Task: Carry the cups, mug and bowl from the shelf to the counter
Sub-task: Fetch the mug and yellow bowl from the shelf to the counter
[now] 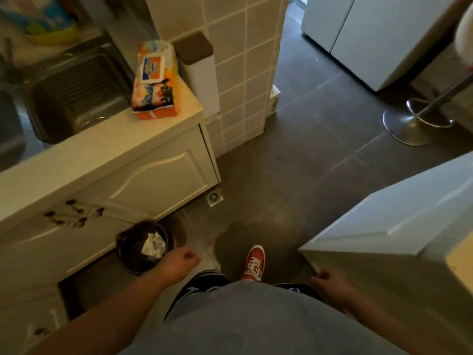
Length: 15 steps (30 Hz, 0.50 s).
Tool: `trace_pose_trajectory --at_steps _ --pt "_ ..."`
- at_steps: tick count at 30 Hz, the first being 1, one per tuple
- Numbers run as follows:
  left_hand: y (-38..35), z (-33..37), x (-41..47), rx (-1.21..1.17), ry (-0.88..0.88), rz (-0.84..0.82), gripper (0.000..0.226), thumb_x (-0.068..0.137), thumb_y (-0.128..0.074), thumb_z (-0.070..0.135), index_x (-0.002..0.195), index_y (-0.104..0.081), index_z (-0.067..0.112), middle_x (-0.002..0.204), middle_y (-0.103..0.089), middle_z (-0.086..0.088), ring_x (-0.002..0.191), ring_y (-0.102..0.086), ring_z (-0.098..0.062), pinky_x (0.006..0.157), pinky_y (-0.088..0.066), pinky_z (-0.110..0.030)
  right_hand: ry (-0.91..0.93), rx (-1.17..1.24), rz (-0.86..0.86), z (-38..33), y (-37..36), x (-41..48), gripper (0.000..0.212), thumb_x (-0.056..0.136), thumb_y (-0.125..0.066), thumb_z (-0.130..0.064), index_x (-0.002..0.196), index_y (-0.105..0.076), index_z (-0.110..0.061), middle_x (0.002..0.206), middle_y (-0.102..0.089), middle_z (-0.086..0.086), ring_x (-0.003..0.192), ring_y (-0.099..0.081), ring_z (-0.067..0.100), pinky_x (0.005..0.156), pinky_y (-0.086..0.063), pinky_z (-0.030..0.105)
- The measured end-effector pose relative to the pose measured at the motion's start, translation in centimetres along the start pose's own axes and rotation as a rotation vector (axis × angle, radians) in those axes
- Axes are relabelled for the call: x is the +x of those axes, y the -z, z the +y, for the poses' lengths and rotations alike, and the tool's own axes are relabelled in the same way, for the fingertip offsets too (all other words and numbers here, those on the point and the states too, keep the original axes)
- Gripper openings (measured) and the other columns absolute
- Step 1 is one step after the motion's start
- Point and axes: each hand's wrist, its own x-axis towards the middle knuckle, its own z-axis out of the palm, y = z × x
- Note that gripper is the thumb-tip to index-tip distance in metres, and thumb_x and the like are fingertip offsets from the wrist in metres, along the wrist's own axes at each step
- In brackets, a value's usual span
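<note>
Steel sink (76,98) sits at the far left, sunk into a pale counter (107,147), with a dark ribbed tray in its basin. Just right of it, on the counter's corner, stands an orange tissue box (155,80). Cream cabinet doors run below the counter, and a small bin (143,248) with crumpled paper inside stands on the floor against them.

Next, low in view, is the left hand (180,260), loosely curled into a fist and holding nothing, hanging near the bin. A grey shirt fills the bottom centre, and one red shoe (253,263) points forward on dark floor tiles (307,162). Behind, a tiled pillar (243,60) rises, with a doorway beyond it.

The right hand (330,280) is also loosely curled and empty, close to the corner of a white cabinet (384,213) at the right. A chrome stool base (409,126) stands farther off.

No cups, mug, bowl or shelf appear anywhere in view, so where they are cannot be told. The person seems to be walking between shelf and counter with free hands. To do this step well, it would help to look up, find the shelf, step clear of the bin and the cabinet corner, and leave bare counter beside the tissue box for setting things down.
</note>
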Motion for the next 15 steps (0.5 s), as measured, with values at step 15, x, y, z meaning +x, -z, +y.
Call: trace_pose_trajectory --at_steps 15 --pt "11.9 8.1 12.3 0.117 0.096 -0.025 0.028 0.091 -0.061 0.029 0.093 -0.068 0.001 0.096 -0.070 -0.017 0.089 -0.066 -0.027 0.081 -0.051 -0.038 0.142 0.095 0.026 -19.6 13.9 11.7 0.023 0.091 -0.060 -0.033 0.105 -0.063 -0.014 0.097 -0.067 0.007 0.086 -0.065 0.019 0.080 -0.055 0.033"
